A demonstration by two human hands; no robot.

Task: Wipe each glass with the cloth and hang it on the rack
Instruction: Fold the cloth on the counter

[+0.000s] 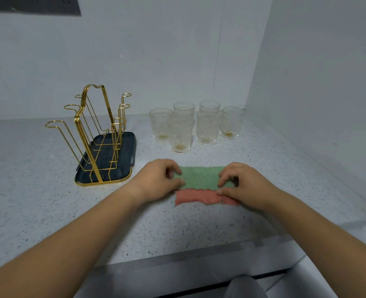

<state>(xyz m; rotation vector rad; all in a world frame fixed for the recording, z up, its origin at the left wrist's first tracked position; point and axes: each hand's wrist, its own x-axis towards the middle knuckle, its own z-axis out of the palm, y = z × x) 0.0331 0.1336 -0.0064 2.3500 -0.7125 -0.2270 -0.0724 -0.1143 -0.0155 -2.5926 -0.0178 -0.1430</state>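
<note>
Right of the rack (96, 136), six glasses (206, 130) stood upright on the counter (48, 201). Right of and nearer you than the rack, your left hand (160, 181) and right hand (242, 186) pinched the cloth (199, 177) by its ends.

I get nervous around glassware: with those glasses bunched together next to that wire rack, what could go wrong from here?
The six glasses stand tightly bunched; lifting one could knock a neighbour over. The gold rack has thin wire pegs; a glass hung off-centre might slip onto its dark tray. The left hand and right hand pinch the green cloth, which lies on a pink cloth; that one may drag along.
</note>
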